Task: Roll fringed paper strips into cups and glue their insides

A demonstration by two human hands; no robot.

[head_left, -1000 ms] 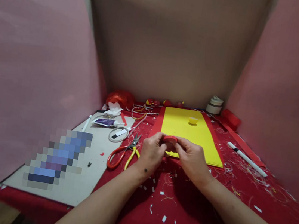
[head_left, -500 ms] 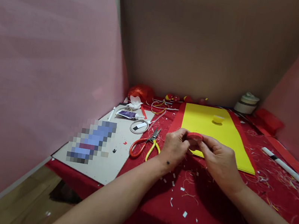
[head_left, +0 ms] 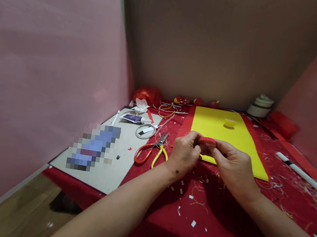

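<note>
Okay, I've left hand [head_left: 185, 153] and right hand [head_left: 233, 165] pinching red ridged piece [head_left: 207, 141] crosswise between them, near yellow sheets [head_left: 211, 123].

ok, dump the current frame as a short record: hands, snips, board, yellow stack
left hand: gripping red ridged piece
right hand: gripping same piece, opposite side
snips: left of left hand, at gray board's edge
gray board: purple tube on it
yellow stack: yellow cup on top

One head-worn camera looks forward and down across the tabletop [head_left: 159, 227] toward the back wall [head_left: 218, 44], close above two forearms [head_left: 120, 208] entering from the lower edge.
</note>
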